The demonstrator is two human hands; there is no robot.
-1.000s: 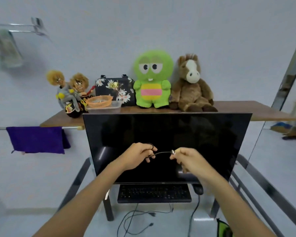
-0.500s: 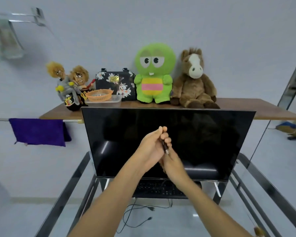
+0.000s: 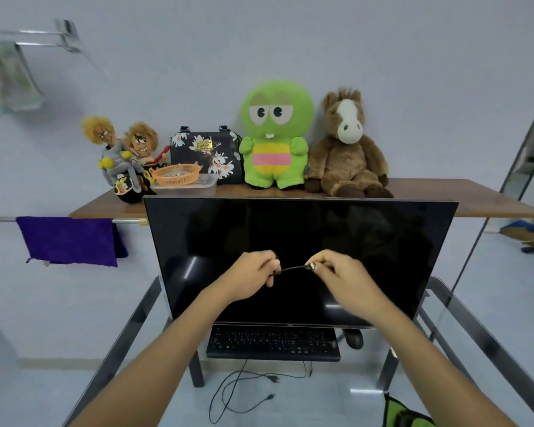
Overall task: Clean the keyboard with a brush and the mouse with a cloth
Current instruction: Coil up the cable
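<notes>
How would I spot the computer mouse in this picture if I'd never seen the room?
Find the big black monitor in the middle. Just below its bottom edge lies a black keyboard. The mouse sits right beside the keyboard's right end, partly tucked under the screen's corner: a small, rounded black lump, unlike the long flat keyboard.

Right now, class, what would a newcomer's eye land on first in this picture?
First, the bright green plush toy beside a brown plush horse on the shelf behind the black monitor. Next, in front of the screen, the left hand and right hand stretch a thin black strap between them.
</notes>
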